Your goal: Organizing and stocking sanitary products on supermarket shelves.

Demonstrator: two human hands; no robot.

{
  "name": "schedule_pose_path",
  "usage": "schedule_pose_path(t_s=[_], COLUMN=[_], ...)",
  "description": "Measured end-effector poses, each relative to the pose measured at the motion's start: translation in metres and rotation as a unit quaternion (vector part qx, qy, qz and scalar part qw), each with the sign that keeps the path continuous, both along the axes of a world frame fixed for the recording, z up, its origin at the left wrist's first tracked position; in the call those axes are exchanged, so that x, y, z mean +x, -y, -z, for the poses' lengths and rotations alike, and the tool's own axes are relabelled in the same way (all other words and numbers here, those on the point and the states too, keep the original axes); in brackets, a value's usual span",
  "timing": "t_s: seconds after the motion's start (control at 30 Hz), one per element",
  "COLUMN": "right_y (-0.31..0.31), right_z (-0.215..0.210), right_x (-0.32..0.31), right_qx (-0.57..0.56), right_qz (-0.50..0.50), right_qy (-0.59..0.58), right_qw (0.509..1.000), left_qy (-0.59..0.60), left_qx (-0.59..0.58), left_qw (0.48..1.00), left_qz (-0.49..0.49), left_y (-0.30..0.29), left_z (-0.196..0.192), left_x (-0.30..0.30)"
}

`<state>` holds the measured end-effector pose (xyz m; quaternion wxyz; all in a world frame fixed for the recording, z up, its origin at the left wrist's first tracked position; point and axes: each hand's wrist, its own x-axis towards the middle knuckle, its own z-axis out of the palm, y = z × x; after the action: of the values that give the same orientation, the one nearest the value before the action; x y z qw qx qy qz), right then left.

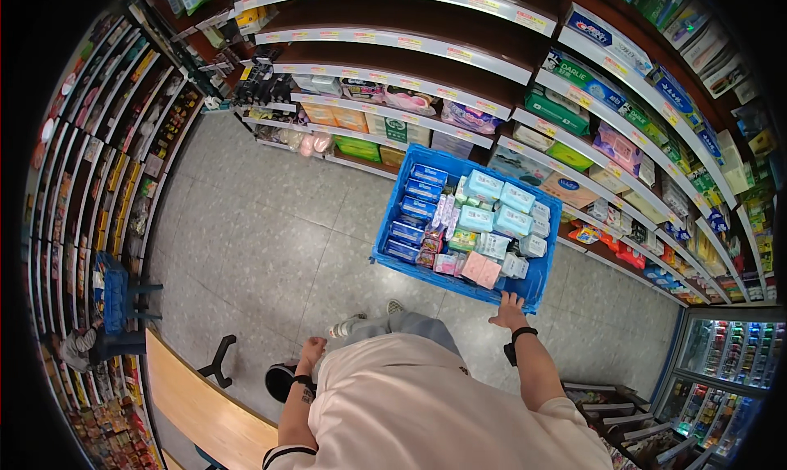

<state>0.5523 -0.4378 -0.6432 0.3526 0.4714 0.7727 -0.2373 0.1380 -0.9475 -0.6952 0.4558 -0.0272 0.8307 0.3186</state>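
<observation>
A blue plastic crate (459,287) sits in front of me, close to the shelves. In it are several dark blue packs (422,190), light blue packs (514,222), white packs (533,246) and a pink pack (480,270). My right hand (510,313) is at the crate's near right corner, its fingers spread and the fingertips over the rim. By my left side hangs my left hand (311,354), fingers loosely curled, with nothing visible in it. The crate's bottom is mostly hidden under the packs.
Ahead stand shelves (393,40), the upper ones bare, the lower ones holding packaged goods. A wooden table (201,400) and a black bin (280,381) are at my left. Far left, a person (80,349) is near a blue chair (113,294). Drinks fridges (721,372) stand at right.
</observation>
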Motion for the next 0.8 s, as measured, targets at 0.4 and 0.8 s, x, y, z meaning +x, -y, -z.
schedule_pose_path(t_s=[0.4, 0.8], right_y=[-0.002, -0.001], right_z=[0.004, -0.009], right_x=[0.001, -0.011], right_qx=[0.009, -0.009], right_qz=[-0.015, 0.008], right_qy=[-0.004, 0.0], right_qw=[1.0, 1.0], left_qy=[-0.035, -0.057], left_qx=[-0.006, -0.038], left_qw=[0.999, 0.997], left_qz=[-0.009, -0.019], left_y=[0.021, 0.043], left_z=[-0.011, 0.008], left_x=[0.018, 0.051])
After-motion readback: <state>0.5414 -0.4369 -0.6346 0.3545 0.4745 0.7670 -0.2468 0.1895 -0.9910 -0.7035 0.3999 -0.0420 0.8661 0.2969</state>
